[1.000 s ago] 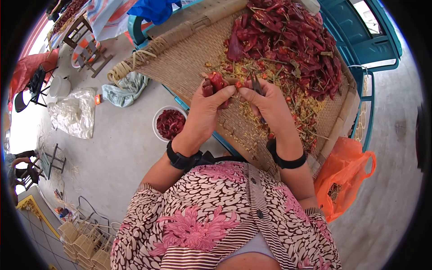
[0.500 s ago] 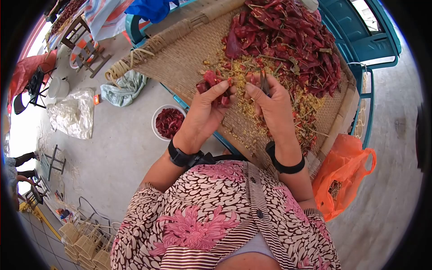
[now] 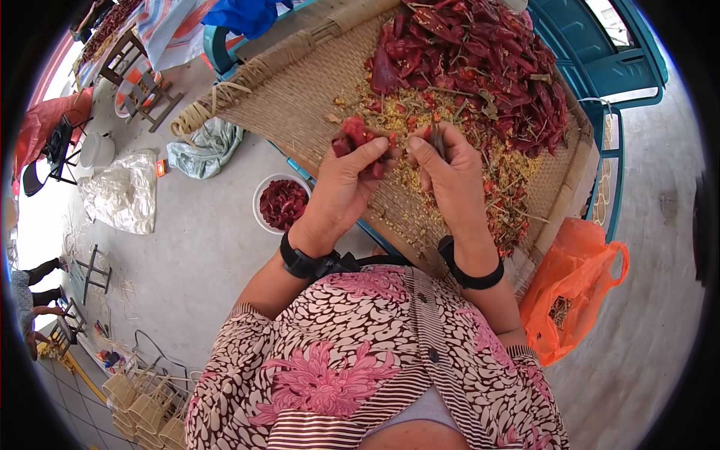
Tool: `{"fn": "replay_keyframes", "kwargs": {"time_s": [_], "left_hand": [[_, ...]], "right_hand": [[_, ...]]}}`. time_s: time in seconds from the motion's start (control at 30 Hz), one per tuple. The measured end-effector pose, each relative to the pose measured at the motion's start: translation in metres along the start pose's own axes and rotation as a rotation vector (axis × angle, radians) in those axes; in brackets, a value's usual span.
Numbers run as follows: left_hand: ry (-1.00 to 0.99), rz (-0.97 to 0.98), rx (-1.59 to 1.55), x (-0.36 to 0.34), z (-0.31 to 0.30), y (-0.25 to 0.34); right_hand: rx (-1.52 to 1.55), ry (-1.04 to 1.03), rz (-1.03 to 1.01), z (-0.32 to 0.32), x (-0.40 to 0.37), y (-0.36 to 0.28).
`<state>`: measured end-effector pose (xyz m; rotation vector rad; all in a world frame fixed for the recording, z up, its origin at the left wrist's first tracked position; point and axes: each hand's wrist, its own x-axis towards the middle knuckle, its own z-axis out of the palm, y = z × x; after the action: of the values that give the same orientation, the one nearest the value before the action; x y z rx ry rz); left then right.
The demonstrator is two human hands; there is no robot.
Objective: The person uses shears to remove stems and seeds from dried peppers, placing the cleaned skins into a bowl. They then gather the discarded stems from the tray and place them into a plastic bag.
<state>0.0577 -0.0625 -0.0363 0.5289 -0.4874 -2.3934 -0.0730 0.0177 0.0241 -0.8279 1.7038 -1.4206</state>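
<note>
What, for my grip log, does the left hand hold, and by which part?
Red chili pieces, between thumb and fingers of the left hand; the part gripped cannot be told.

Blouse (image 3: 330, 375): pink blooms, cream-and-dark flecks, striped trim. Chillies (image 3: 480, 75): deep red. Seeds (image 3: 409, 176): yellow. Mat (image 3: 300, 101): tan, woven pattern. Bag (image 3: 574, 277): orange. Bowl (image 3: 259, 214): white. Floor (image 3: 195, 277): grey. Wristbands (image 3: 480, 279): black. Chair (image 3: 622, 71): teal.

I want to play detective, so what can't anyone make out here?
Head view: the lower end of the small dark pointed tool, behind the right hand.
Head view: how many dried red pepper pieces the left hand holds; fingers cover some.
Head view: the bottom of the round white bowl, under red pieces.
Head view: the far-left person, small and partly cut off by the dark edge.
</note>
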Motion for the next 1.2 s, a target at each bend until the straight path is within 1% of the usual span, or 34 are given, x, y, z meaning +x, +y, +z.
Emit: {"fn": "replay_keyframes", "kwargs": {"time_s": [0.03, 0.1, 0.13, 0.23, 0.33, 0.37, 0.47, 0.5, 0.57, 0.6, 0.67, 0.7, 0.8, 0.9, 0.97, 1.0, 1.07, 1.1, 1.2], "left_hand": [[0.01, 0.032, -0.003, -0.001, 0.0, 0.001], [0.028, 0.097, -0.01, -0.003, 0.003, 0.003], [0.036, 0.071, 0.015, -0.005, 0.006, 0.004], [0.041, 0.007, 0.049, -0.009, 0.013, 0.005], [-0.01, -0.031, -0.028, -0.01, 0.013, 0.003], [-0.034, -0.04, -0.074, -0.007, 0.006, 0.001], [-0.102, -0.121, -0.229, 0.002, -0.014, -0.006], [-0.126, -0.156, -0.283, 0.001, -0.014, -0.005], [-0.064, -0.16, -0.323, -0.002, -0.007, -0.002], [-0.033, -0.16, -0.344, -0.004, -0.003, 0.001], [-0.085, -0.172, -0.371, -0.007, -0.003, 0.007], [-0.109, -0.179, -0.384, -0.009, -0.004, 0.009], [-0.126, -0.206, -0.408, -0.012, -0.012, 0.011], [-0.167, -0.17, -0.26, -0.029, -0.023, 0.026], [-0.2, -0.132, -0.037, -0.049, -0.039, 0.052], [-0.213, -0.118, 0.073, -0.06, -0.051, 0.066], [-0.134, -0.083, 0.436, -0.077, -0.085, 0.089], [-0.006, -0.129, 0.496, -0.084, -0.103, 0.095], [0.295, -0.148, 0.491, -0.082, -0.185, 0.084]], "right_hand": [[-0.042, 0.017, 0.004, -0.001, 0.0, 0.0], [-0.313, 0.118, -0.097, -0.003, 0.003, 0.002], [-0.448, 0.17, -0.148, -0.004, 0.004, 0.003], [-0.504, 0.103, -0.112, 0.002, -0.002, -0.002], [-0.738, 0.081, -0.374, 0.01, -0.002, 0.002], [-0.822, 0.096, -0.408, 0.012, -0.003, 0.002], [-0.874, 0.11, -0.436, 0.021, -0.006, 0.0], [-0.872, 0.088, -0.484, 0.022, -0.006, -0.002], [-0.865, 0.042, -0.585, 0.023, -0.005, -0.006], [-0.759, 0.024, -0.571, 0.023, -0.005, -0.01], [-0.547, -0.016, -0.537, 0.022, -0.006, -0.015], [-0.431, 0.008, -0.469, 0.021, -0.006, -0.01], [-0.382, 0.085, -0.44, 0.023, -0.012, -0.012], [-0.4, 0.085, -0.427, 0.02, -0.018, -0.016], [-0.405, 0.084, -0.434, 0.015, -0.021, -0.012], [-0.391, 0.096, -0.405, 0.013, -0.023, -0.013], [-0.367, 0.129, -0.349, 0.011, -0.028, -0.017], [-0.37, 0.114, -0.354, 0.008, -0.029, -0.014], [-0.386, 0.089, -0.36, 0.009, -0.03, -0.01]]}}
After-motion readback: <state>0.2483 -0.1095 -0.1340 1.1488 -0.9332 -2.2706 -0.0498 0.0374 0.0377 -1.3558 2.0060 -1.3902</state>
